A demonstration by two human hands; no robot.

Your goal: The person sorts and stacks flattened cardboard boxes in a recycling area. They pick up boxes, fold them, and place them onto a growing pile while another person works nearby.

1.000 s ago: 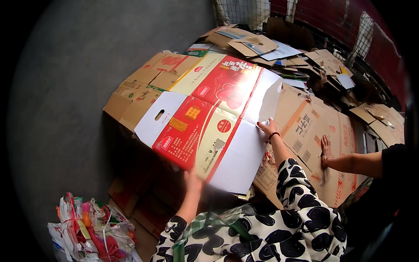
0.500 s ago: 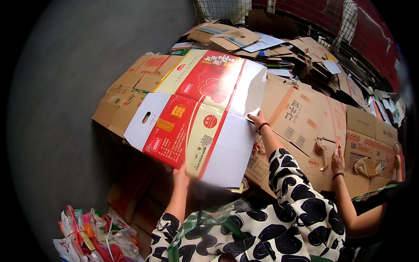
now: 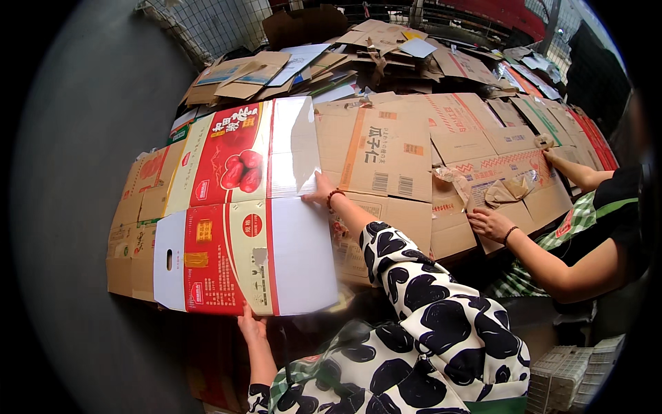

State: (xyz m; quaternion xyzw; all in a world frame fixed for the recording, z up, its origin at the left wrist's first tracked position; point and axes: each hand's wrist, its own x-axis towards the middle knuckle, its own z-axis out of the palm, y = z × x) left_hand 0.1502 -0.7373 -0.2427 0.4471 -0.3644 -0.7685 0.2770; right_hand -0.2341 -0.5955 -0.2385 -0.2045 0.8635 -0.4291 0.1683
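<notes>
A flattened red and white cardboard carton (image 3: 227, 241) with pictures of red dates lies spread before me on other flattened boxes. It has a white flap with an oval hand hole on its left side. My left hand (image 3: 251, 326) grips its near edge from below, thumb on top. Along its right edge my right hand (image 3: 321, 190) holds the board, with the fingers partly hidden. Plain brown flattened cartons (image 3: 127, 238) show beneath its left side. To the right, touching the area near my right hand, is a brown flattened box (image 3: 376, 155) with an orange stripe.
On the right a co-worker's hands (image 3: 491, 225) rest on another brown flattened carton (image 3: 514, 169) with torn tape. A heap of flattened cardboard (image 3: 276, 69) rises at the back, before a wire mesh fence (image 3: 214, 27). White crates (image 3: 562, 376) stand at the lower right.
My view has turned to the right. The red carton now lies straighter and flatter over the brown ones, both my hands still on it. The co-worker's second hand has come into sight.
</notes>
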